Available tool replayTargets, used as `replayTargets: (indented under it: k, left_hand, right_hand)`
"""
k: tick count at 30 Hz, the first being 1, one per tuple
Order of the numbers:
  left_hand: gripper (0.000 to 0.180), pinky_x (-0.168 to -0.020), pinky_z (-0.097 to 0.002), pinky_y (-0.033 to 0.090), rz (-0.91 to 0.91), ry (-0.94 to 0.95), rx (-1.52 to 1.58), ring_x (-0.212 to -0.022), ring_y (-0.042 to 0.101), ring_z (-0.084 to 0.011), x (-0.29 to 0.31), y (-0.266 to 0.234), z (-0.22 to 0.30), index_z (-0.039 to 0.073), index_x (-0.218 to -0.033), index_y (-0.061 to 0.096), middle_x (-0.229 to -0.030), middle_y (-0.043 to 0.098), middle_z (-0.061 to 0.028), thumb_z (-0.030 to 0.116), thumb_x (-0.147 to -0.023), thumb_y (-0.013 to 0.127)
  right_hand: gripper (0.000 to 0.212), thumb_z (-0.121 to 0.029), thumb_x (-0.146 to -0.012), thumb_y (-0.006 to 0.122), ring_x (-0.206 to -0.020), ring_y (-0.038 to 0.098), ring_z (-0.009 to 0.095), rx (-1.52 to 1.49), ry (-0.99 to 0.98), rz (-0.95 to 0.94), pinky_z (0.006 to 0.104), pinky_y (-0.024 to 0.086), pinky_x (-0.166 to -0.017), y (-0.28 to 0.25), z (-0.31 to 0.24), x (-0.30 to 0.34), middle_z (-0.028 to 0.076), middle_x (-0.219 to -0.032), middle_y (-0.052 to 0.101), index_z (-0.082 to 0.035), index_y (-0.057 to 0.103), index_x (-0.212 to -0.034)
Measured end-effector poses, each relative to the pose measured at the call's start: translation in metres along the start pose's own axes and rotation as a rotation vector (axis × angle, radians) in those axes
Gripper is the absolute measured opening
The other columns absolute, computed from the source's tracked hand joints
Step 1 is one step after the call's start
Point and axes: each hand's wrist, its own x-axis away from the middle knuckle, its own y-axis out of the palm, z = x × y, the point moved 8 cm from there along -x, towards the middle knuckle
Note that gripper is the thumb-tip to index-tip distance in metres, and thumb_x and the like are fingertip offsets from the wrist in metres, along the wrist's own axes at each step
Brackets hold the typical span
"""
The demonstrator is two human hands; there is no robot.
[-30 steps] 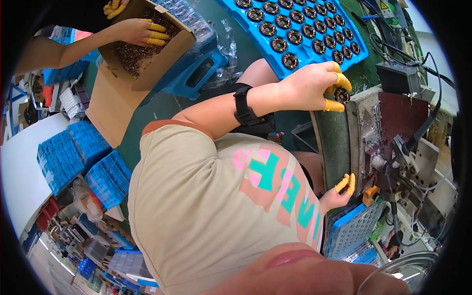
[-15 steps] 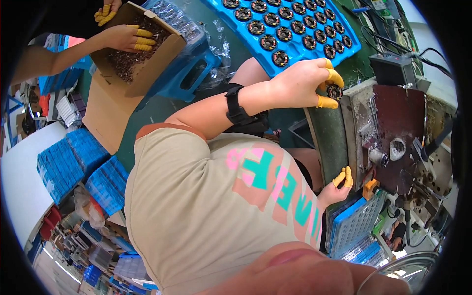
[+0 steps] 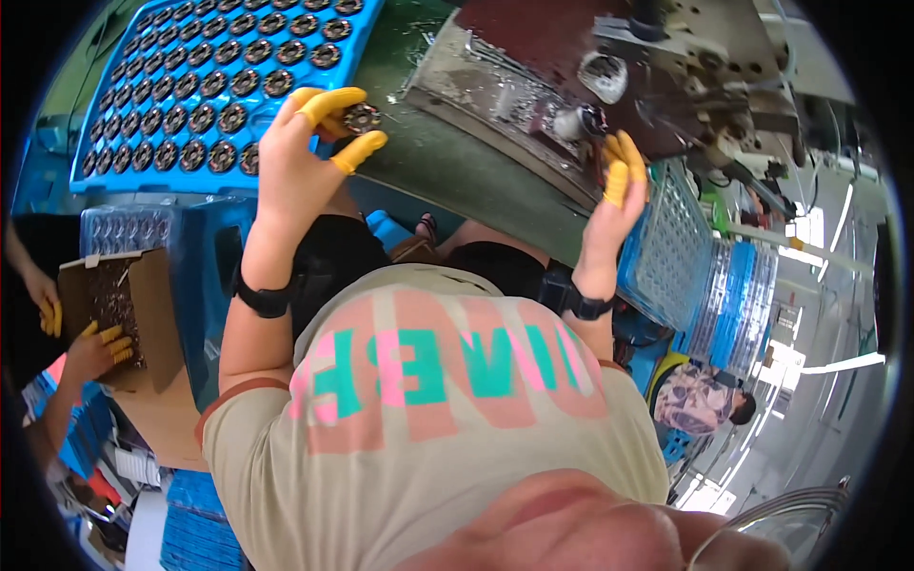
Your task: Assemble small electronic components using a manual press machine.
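Note:
My left hand (image 3: 303, 157), with yellow finger cots, pinches a small ring-shaped motor stator (image 3: 362, 118) with copper-coloured windings between fingers and thumb. It is held up just right of a blue tray (image 3: 371, 29) filled with rows of similar stators. My right hand (image 3: 617, 195), also in yellow finger cots, has its fingers stretched out and slightly apart. Its fingertips are close beside a dark round piece (image 3: 594, 120) at the end of a pale cylinder (image 3: 571, 124) on the machine. Whether they touch that piece I cannot tell.
The machine's metal base (image 3: 495, 119) is strewn with scraps. Clear plastic trays (image 3: 666, 247) are stacked by my right forearm. At left, another person's hand (image 3: 100, 352) reaches into a cardboard box (image 3: 162, 314) of small brown parts. Another person (image 3: 700, 400) is farther back at right.
My view has turned, putting the blue tray on the left. My right hand has risen from beside the bench edge to the machine's cylinder. The left hand still holds the stator.

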Motion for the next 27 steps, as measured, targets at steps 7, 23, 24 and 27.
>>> replayTargets:
  k: [7,23,24,27]
  left_hand:
    - [0.038,-0.066,-0.0253,0.051,0.039,0.040,-0.057,-0.071,0.059,-0.0143,0.000,0.002,0.004,0.004,-0.103,0.069,-0.088,0.060,-0.0044,0.010,-0.068,0.084]
    - [0.040,-0.079,-0.0370,0.052,-0.122,0.310,0.134,-0.089,0.062,-0.0306,-0.058,0.112,0.100,0.008,-0.102,0.070,-0.096,0.062,-0.0119,0.026,-0.069,0.083]
    - [0.040,-0.080,-0.0382,0.051,-0.141,0.294,0.187,-0.090,0.061,-0.0318,-0.061,0.126,0.104,0.008,-0.101,0.070,-0.096,0.062,-0.0122,0.027,-0.069,0.083]
    - [0.041,-0.082,-0.0399,0.050,-0.092,0.362,0.098,-0.093,0.060,-0.0334,-0.064,0.150,0.110,0.008,-0.101,0.071,-0.093,0.061,-0.0137,0.027,-0.067,0.084]
  right_hand:
    - [0.048,-0.014,-0.081,0.079,-0.103,0.058,0.015,-0.121,0.008,-0.036,0.0281,0.047,-0.089,0.029,-0.010,-0.022,0.005,-0.114,0.060,0.000,0.059,-0.122]
    - [0.041,-0.011,-0.072,0.083,-0.100,0.058,0.023,0.227,-0.230,0.107,0.0335,0.045,-0.092,-0.015,-0.043,0.031,0.009,-0.106,0.062,-0.001,0.065,-0.107]
    - [0.041,-0.011,-0.072,0.083,-0.099,0.058,0.022,0.248,-0.235,0.097,0.0325,0.046,-0.089,-0.018,-0.041,0.039,0.009,-0.106,0.062,-0.002,0.064,-0.108]
    - [0.042,-0.013,-0.072,0.083,-0.096,0.058,0.020,0.217,-0.177,0.056,0.0284,0.045,-0.078,-0.021,-0.021,0.061,0.007,-0.107,0.062,-0.003,0.064,-0.108]
